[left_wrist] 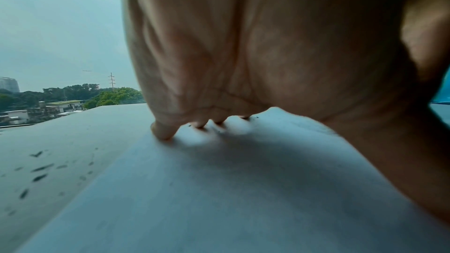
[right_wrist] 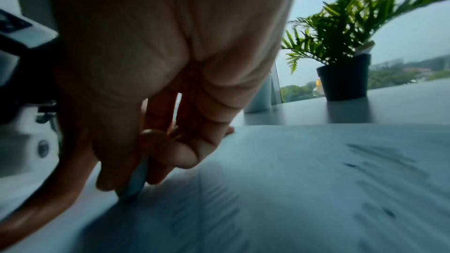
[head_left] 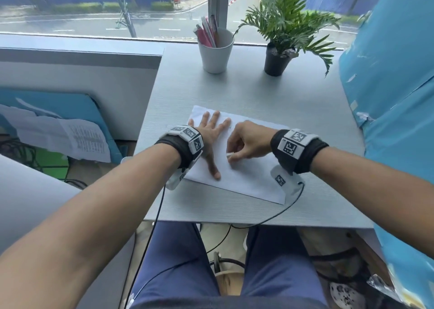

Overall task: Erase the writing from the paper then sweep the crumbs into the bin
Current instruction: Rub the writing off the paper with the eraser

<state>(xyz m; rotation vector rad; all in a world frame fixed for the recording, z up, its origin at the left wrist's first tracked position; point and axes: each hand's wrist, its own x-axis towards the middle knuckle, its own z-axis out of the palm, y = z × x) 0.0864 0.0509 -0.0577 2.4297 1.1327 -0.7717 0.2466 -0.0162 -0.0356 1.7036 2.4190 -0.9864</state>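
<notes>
A white sheet of paper lies slanted on the grey table. My left hand is spread flat on the sheet's left part, fingers straight, pressing it down; the left wrist view shows those fingertips on the paper. My right hand pinches a small white eraser between thumb and fingers, its lower end touching the paper near the middle. From the right wrist the eraser meets the sheet, blurred by motion. Dark crumbs lie on the table left of the paper. No bin is in view.
A white cup of pens and a potted fern stand at the back of the table by the window. A blue wrapped panel borders the right side. Wrist-camera cables trail over the front edge. Papers lie low on the left.
</notes>
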